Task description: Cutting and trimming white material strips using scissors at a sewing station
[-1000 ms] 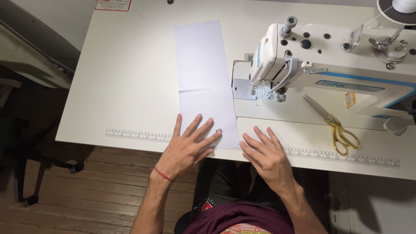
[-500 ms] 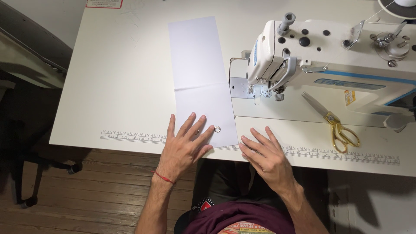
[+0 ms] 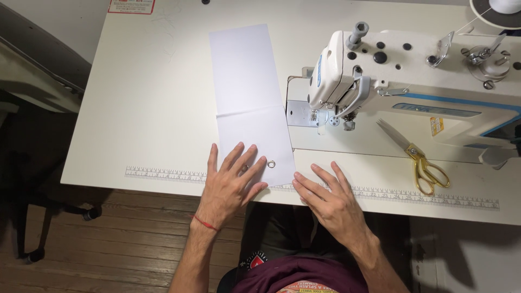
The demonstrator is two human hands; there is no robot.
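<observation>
A long white sheet of paper or fabric (image 3: pixel 247 81) with a crease across its middle lies on the white sewing table (image 3: pixel 152 108), left of the sewing machine (image 3: pixel 412 70). My left hand (image 3: pixel 230 184) rests flat on the sheet's near end, fingers spread, a red string on the wrist. A small metal ring (image 3: pixel 271 162) lies on the sheet by my left fingertips. My right hand (image 3: pixel 331 201) lies flat on the table just right of the sheet's near corner, holding nothing.
Gold-handled scissors (image 3: pixel 418 157) lie on the machine bed to the right. A printed ruler strip (image 3: pixel 163 174) runs along the table's front edge. A thread spool (image 3: pixel 502 8) stands at the far right. Wooden floor and a dark chair base (image 3: pixel 32 217) lie to the left.
The view has shifted slightly. Both hands stay flat in nearly the same place on the sheet and table; the sheet has hardly moved.
</observation>
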